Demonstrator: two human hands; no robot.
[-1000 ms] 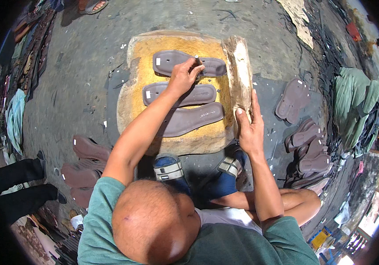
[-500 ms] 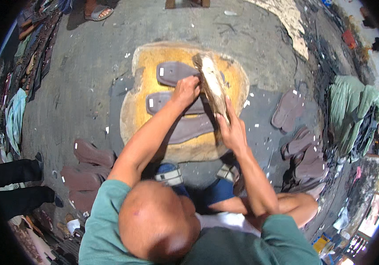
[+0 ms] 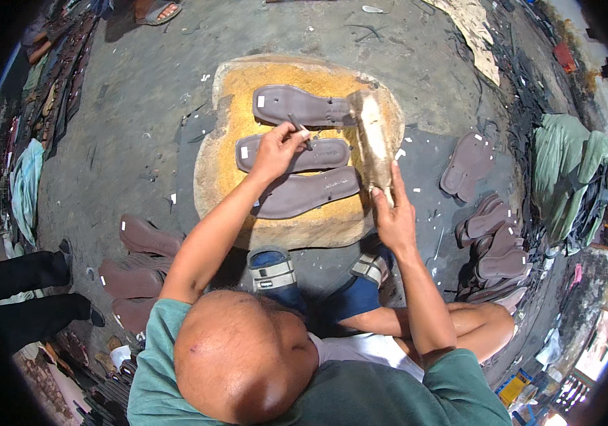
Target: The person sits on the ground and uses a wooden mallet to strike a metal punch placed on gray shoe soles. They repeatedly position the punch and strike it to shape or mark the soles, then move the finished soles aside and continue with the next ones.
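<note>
The left hand (image 3: 275, 150) is closed around a thin dark punch (image 3: 297, 125), pinched between thumb and fingers, with its tip set on the middle sole (image 3: 297, 153). The punch leans up and away from the hand, its long axis tilted toward the far left. The right hand (image 3: 393, 213) grips the lower end of a worn wooden mallet (image 3: 373, 142), fingers wrapped along its handle. The mallet's long axis runs from the hand away toward the far edge of the block (image 3: 226, 163), its upper end over the right tip of the far sole (image 3: 300, 106), just right of the punch.

3 brown soles lie side by side on the yellow-stained block, each with its long axis running left to right. The near sole (image 3: 304, 193) lies between the 2 hands, just under the left wrist. The block sits on the grey floor (image 3: 126, 106), straight ahead of the person's sandalled feet (image 3: 272, 268).

More soles are stacked on the floor to the left (image 3: 141, 238) and to the right (image 3: 488, 234), well apart from the block. A green cloth (image 3: 566, 170) lies at the far right. Another person's dark-trousered legs (image 3: 27, 284) show at the left edge.
</note>
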